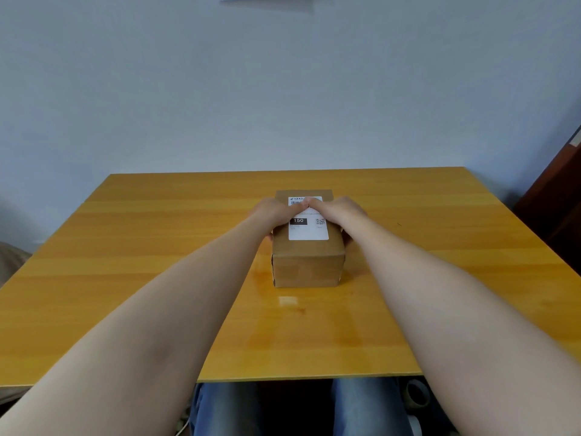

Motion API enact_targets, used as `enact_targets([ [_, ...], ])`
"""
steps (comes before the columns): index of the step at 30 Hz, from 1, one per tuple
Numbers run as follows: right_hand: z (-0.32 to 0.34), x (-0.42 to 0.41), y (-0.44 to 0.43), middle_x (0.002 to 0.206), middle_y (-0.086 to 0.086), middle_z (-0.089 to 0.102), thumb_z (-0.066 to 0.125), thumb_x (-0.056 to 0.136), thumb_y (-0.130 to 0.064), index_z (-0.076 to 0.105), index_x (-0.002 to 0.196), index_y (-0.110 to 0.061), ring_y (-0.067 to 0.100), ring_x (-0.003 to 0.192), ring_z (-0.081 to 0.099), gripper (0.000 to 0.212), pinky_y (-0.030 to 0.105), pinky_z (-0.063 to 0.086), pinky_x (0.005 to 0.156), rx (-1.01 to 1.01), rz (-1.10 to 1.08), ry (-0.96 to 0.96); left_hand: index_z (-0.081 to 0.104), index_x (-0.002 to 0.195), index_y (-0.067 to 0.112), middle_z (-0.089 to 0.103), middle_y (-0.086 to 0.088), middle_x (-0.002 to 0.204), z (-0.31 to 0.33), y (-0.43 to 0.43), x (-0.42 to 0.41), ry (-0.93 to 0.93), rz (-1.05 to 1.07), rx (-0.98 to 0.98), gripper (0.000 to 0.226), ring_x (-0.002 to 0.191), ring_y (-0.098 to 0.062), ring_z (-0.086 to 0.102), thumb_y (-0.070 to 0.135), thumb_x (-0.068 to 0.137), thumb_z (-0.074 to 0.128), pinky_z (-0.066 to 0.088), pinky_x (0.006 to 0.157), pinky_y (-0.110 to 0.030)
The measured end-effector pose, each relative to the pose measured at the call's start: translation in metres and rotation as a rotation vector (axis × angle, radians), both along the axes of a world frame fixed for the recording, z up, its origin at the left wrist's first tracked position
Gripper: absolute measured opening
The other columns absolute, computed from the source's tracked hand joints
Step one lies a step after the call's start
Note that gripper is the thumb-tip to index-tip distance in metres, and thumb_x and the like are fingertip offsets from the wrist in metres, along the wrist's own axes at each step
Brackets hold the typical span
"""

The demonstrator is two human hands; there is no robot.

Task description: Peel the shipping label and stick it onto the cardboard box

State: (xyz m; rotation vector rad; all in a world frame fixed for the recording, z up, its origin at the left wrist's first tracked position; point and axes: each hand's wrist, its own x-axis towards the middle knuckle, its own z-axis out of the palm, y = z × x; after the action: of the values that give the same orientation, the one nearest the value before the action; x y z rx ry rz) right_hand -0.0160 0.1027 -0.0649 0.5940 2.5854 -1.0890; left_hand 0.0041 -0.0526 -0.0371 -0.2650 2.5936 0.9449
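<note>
Label (pixel 308 229) lay already stuck on top of the cardboard box (pixel 306 265) at table (pixel 157 247) centre, while left hand (pixel 276 212) and right hand (pixel 341 212), flat and ungrasping, pressed its far part, so only smoothing seemed left.

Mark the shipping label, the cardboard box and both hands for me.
shipping label (pixel 308 231): head view, blank white lower part.
cardboard box (pixel 306 270): head view, near front face.
left hand (pixel 273 212): head view, back of hand.
right hand (pixel 341 212): head view, back of hand.

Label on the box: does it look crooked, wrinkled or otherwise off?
Nothing stands out. The label lies flat and square on top of the cardboard box; the left hand and right hand cover its far part, so that stretch can't be judged.
</note>
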Motion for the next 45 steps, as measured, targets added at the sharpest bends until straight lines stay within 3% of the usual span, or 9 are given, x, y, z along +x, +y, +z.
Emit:
enact_targets([
  [6, -0.005, -0.011, 0.007, 0.091, 0.007, 0.069, 0.051, 0.088, -0.080, 0.067, 0.119, -0.019, 0.034, 0.071, 0.070, 0.071, 0.035, 0.056, 0.052, 0.022, -0.049, 0.026, 0.055, 0.104, 0.020, 0.061, 0.001, 0.079, -0.003, 0.000, -0.013, -0.003, 0.057, -0.037, 0.055, 0.098, -0.032, 0.076, 0.072, 0.100, 0.039, 0.030, 0.050, -0.030],
  [12, -0.005, -0.012, 0.008, 0.096, 0.014, 0.073, 0.043, 0.099, -0.069, 0.066, 0.119, -0.011, 0.037, 0.068, 0.072, 0.066, 0.038, 0.058, 0.050, -0.002, -0.057, 0.020, 0.054, 0.109, 0.019, 0.059, 0.000, 0.079, -0.010, -0.005, -0.018, 0.023, 0.082, 0.030, 0.048, 0.095, -0.036, 0.077, 0.061, 0.107, 0.031, 0.031, 0.052, -0.030],
  [16, 0.000, -0.002, 0.006, 0.093, 0.014, 0.069, 0.056, 0.095, -0.069, 0.061, 0.115, -0.009, 0.038, 0.073, 0.071, 0.063, 0.039, 0.058, 0.054, -0.028, 0.020, 0.003, 0.058, 0.100, 0.017, 0.066, -0.001, 0.095, -0.009, -0.007, -0.013, 0.024, 0.058, 0.063, 0.050, 0.097, -0.035, 0.077, 0.064, 0.104, 0.041, 0.032, 0.049, -0.030],
  [23, 0.001, 0.015, 0.014, 0.113, 0.013, 0.074, 0.082, 0.077, -0.067, 0.062, 0.118, -0.011, 0.038, 0.093, 0.076, 0.072, 0.044, 0.062, 0.065, -0.092, 0.092, -0.012, 0.056, 0.120, 0.016, 0.062, -0.003, 0.108, -0.006, -0.012, 0.006, 0.030, 0.016, 0.119, 0.054, 0.091, -0.027, 0.066, 0.061, 0.093, 0.067, 0.037, 0.045, -0.031],
  [26, -0.002, 0.023, 0.019, 0.118, 0.007, 0.075, 0.088, 0.070, -0.065, 0.064, 0.128, -0.018, 0.033, 0.091, 0.077, 0.078, 0.046, 0.065, 0.068, -0.158, 0.088, -0.003, 0.056, 0.139, 0.012, 0.062, -0.003, 0.113, -0.011, -0.019, 0.011, 0.007, 0.009, 0.152, 0.075, 0.094, -0.025, 0.063, 0.064, 0.087, 0.073, 0.054, 0.072, -0.042],
  [29, -0.002, 0.032, 0.024, 0.118, 0.003, 0.074, 0.092, 0.063, -0.062, 0.060, 0.132, -0.023, 0.031, 0.093, 0.078, 0.085, 0.054, 0.067, 0.076, -0.225, 0.101, -0.022, 0.050, 0.149, 0.013, 0.064, -0.004, 0.128, -0.017, -0.026, 0.012, -0.036, 0.001, 0.199, 0.093, 0.103, -0.025, 0.062, 0.066, 0.078, 0.080, 0.050, 0.101, -0.063],
  [33, -0.003, 0.041, 0.028, 0.124, 0.000, 0.073, 0.093, 0.066, -0.055, 0.058, 0.137, -0.027, 0.029, 0.102, 0.076, 0.083, 0.056, 0.066, 0.083, -0.278, 0.134, -0.044, 0.048, 0.152, 0.020, 0.062, -0.003, 0.143, -0.015, -0.032, 0.017, -0.074, -0.038, 0.241, 0.095, 0.113, -0.026, 0.060, 0.060, 0.075, 0.086, 0.050, 0.101, -0.064],
  [38, -0.001, 0.047, 0.031, 0.127, 0.003, 0.072, 0.087, 0.086, -0.035, 0.059, 0.142, -0.029, 0.034, 0.112, 0.073, 0.063, 0.056, 0.060, 0.098, -0.354, 0.181, -0.109, 0.054, 0.148, 0.026, 0.070, 0.004, 0.130, -0.018, -0.044, 0.020, -0.131, -0.077, 0.355, 0.086, 0.115, -0.019, 0.068, 0.045, 0.074, 0.093, 0.057, 0.099, -0.055],
  [45, 0.005, 0.051, 0.039, 0.137, 0.008, 0.064, 0.094, 0.079, -0.019, 0.049, 0.149, -0.033, 0.039, 0.115, 0.071, 0.085, 0.059, 0.060, 0.096, -0.403, 0.230, -0.233, 0.040, 0.159, 0.028, 0.060, 0.000, 0.147, -0.014, -0.050, 0.025, -0.188, -0.148, 0.345, 0.097, 0.124, -0.021, 0.060, 0.035, 0.078, 0.092, 0.050, 0.105, -0.059],
])
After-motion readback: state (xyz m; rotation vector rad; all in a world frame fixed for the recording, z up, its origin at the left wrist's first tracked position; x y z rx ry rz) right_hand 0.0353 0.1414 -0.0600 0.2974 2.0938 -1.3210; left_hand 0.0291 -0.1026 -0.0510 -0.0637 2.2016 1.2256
